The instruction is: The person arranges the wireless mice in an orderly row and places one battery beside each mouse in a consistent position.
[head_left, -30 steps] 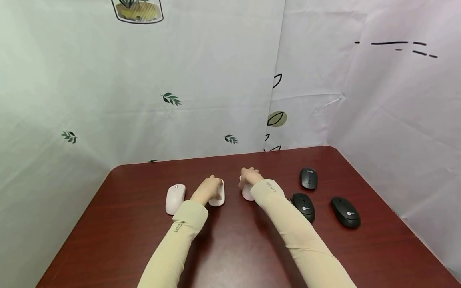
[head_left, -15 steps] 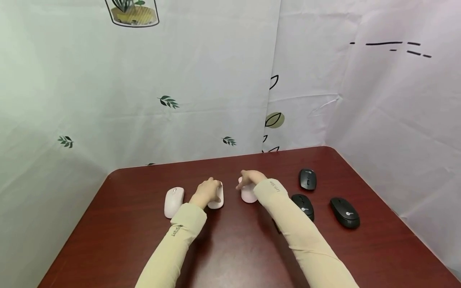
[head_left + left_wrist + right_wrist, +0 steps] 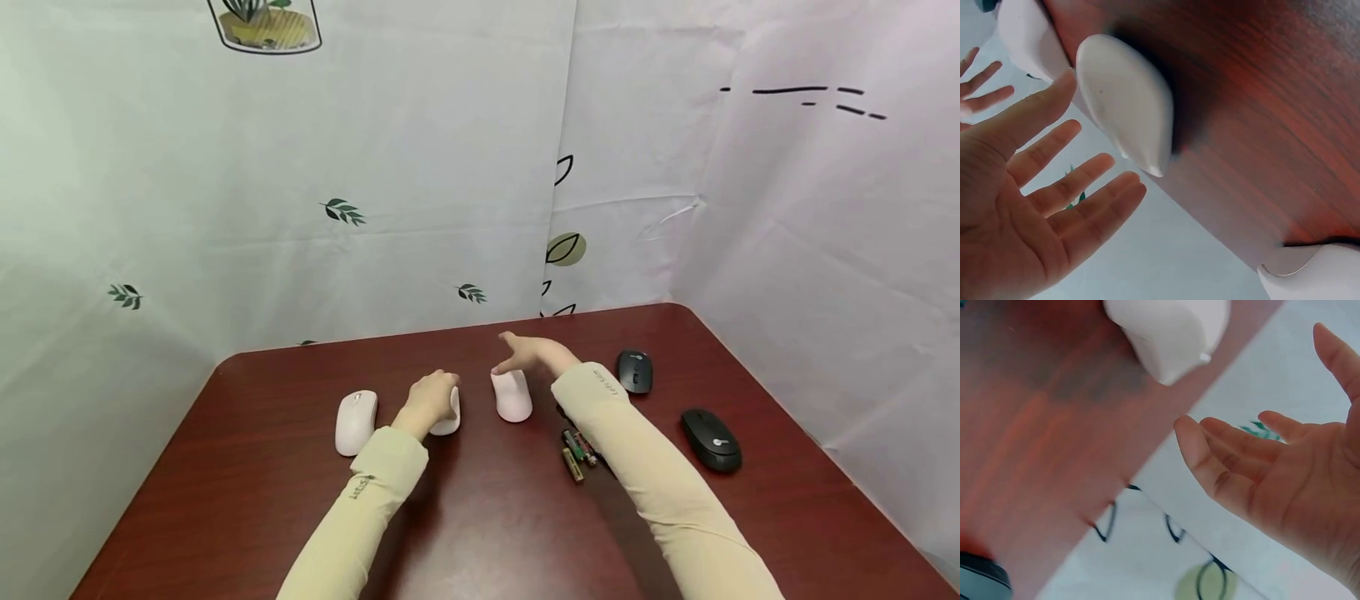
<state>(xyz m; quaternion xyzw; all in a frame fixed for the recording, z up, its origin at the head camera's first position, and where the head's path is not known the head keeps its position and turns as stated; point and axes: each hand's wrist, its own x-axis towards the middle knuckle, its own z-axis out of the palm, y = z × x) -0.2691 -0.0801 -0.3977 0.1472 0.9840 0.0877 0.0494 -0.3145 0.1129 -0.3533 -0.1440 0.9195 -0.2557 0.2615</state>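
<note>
My left hand (image 3: 429, 400) is held over a white computer mouse (image 3: 447, 419), hiding part of it in the head view. In the left wrist view its fingers are extended loosely beside that mouse (image 3: 1125, 103), and the thumb tip comes close to its edge; contact is unclear. A pale pink mouse (image 3: 512, 397) lies on the table just right of it. Beyond that mouse's far end hovers my right hand (image 3: 531, 353), fingers spread and holding nothing. The right wrist view shows this hand (image 3: 1285, 469) apart from the pale mouse (image 3: 1169, 334).
Another white mouse (image 3: 356, 422) sits at the left. On the right lie a dark grey mouse (image 3: 634, 372) and a black mouse (image 3: 711, 440). Several batteries (image 3: 576, 454) lie by my right sleeve, which covers something black. A white printed curtain (image 3: 420, 167) hangs behind the table (image 3: 247, 500).
My right hand has lifted off the pale pink mouse and moved right and away from me. Its sleeve has uncovered the batteries and now hides another black mouse. The left hand stays nearly still.
</note>
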